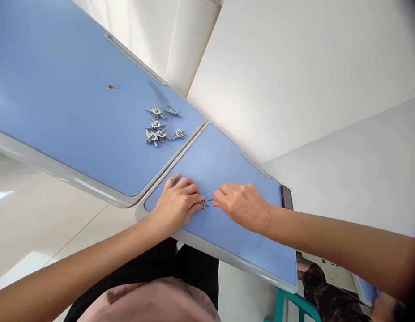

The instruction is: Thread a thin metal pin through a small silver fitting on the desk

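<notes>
My left hand [178,203] rests on the near blue desk and pinches a small silvery metal fitting [203,205] with short stubs sticking out, which looks like a small valve. Close by on the right, my right hand [239,203] is closed round a thin metal rod [211,200] that reaches to the fitting. The fist hides the rest of the rod, so its kind does not show. Several similar silvery fittings [156,125] lie grouped on the other blue desk, near its right end.
The near desk [217,152] butts against the far desk [76,116] along a raised grey rim. A phone [287,197] lies at the right edge, near a white wall. Below right are a green stool [299,304] and part of another person in dark patterned clothing [324,290].
</notes>
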`<move>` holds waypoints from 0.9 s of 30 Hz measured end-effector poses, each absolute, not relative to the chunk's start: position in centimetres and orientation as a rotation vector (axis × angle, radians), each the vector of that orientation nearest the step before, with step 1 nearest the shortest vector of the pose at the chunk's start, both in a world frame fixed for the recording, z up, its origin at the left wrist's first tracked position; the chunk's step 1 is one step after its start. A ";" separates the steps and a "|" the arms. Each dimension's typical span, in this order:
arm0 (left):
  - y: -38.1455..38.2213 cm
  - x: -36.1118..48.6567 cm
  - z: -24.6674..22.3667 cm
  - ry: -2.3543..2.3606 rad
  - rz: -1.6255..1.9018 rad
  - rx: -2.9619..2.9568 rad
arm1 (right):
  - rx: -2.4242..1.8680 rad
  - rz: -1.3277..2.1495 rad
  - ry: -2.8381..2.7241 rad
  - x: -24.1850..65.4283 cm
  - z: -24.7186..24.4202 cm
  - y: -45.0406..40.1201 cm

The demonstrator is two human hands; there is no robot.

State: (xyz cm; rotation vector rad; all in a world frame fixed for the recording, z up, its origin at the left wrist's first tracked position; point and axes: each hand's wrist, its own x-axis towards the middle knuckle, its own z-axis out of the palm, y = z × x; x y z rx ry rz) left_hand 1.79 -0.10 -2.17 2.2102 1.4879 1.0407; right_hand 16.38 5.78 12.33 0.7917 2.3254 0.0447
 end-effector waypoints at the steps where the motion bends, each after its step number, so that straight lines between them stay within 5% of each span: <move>1: -0.1 1.8 -2.1 1.492 1.039 2.208 | 0.734 0.099 2.320 16.4 12.1 5.7; 9: -0.1 1.7 -2.3 1.495 1.040 2.212 | 1.258 -0.265 1.997 15.3 12.8 5.6; 17: 0.0 1.7 -2.3 1.502 1.013 2.231 | 0.423 0.260 2.253 15.8 13.0 5.8; 21: 0.0 1.7 -2.3 1.499 1.033 2.236 | 0.296 0.243 2.365 16.6 12.3 5.9; 27: 0.0 1.8 -2.4 1.496 1.036 2.217 | 1.136 -0.116 1.962 14.7 12.6 5.3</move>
